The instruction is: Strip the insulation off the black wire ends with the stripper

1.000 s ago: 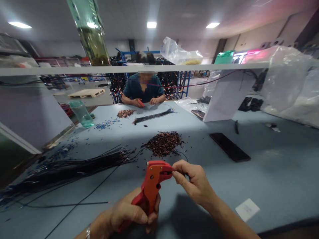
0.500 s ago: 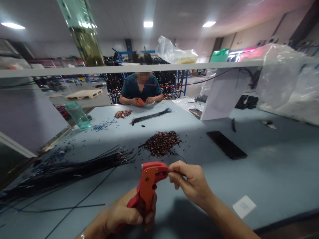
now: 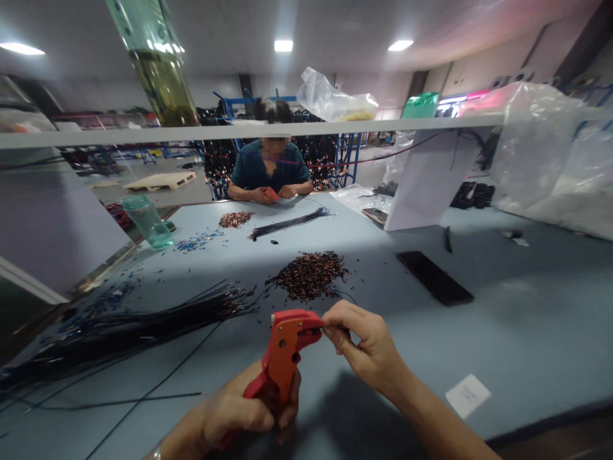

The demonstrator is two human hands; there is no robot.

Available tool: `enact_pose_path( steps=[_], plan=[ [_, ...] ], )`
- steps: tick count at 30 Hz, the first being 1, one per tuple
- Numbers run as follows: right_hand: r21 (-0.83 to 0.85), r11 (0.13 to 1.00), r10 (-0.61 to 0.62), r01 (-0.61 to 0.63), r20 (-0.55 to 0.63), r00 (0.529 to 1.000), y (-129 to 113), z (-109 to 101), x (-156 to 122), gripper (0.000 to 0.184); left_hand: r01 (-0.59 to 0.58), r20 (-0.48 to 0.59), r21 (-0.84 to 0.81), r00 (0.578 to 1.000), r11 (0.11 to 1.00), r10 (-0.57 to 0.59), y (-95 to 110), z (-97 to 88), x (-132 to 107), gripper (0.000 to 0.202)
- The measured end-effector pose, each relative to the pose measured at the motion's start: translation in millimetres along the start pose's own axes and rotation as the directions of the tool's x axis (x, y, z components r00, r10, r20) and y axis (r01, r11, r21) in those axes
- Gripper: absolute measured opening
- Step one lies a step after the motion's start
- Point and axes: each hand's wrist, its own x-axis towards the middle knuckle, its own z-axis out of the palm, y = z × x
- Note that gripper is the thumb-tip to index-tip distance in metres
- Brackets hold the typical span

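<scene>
My left hand (image 3: 256,406) is wrapped round the handles of a red and orange wire stripper (image 3: 283,348), held upright over the table. At its jaw, my right hand (image 3: 364,345) pinches with thumb and forefinger a thin black wire (image 3: 348,296), mostly hidden by the fingers. Just beyond the tool lies a heap of short black and copper offcuts (image 3: 309,275). A long bundle of black wires (image 3: 158,326) stretches across the left side of the table, its ends pointing toward the heap.
Across the blue-grey table (image 3: 383,396) sits a co-worker (image 3: 271,167) holding an orange tool. A dark phone (image 3: 433,278) and a white paper label (image 3: 468,396) lie to the right. A white shelf (image 3: 268,131) spans above. A green bottle (image 3: 147,222) stands far left.
My right fingers have shifted slightly and curled closer in at the stripper's jaw. The stripper and my left hand stay almost where they were.
</scene>
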Motion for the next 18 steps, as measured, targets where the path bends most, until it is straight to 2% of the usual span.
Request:
enact_pose_path(
  steps=[4,10,18],
  plan=[
    [-0.049,0.997,0.063,-0.062,0.007,0.998,0.3,0.0,-2.1,0.013,0.001,-0.008,0.012,1.000,1.000,-0.001,-2.0,-1.8,0.3,0.032],
    [-0.023,0.994,0.108,-0.107,0.036,0.993,-3.1,0.1,-3.3,0.014,0.011,-0.016,0.023,1.000,1.000,-0.011,0.7,-1.4,-0.2,0.032],
    [-0.057,0.997,0.049,-0.047,0.037,0.998,-3.9,-2.0,-2.0,0.015,0.057,-0.070,0.098,0.996,0.993,-0.051,1.4,4.6,0.4,0.023]
  ],
)
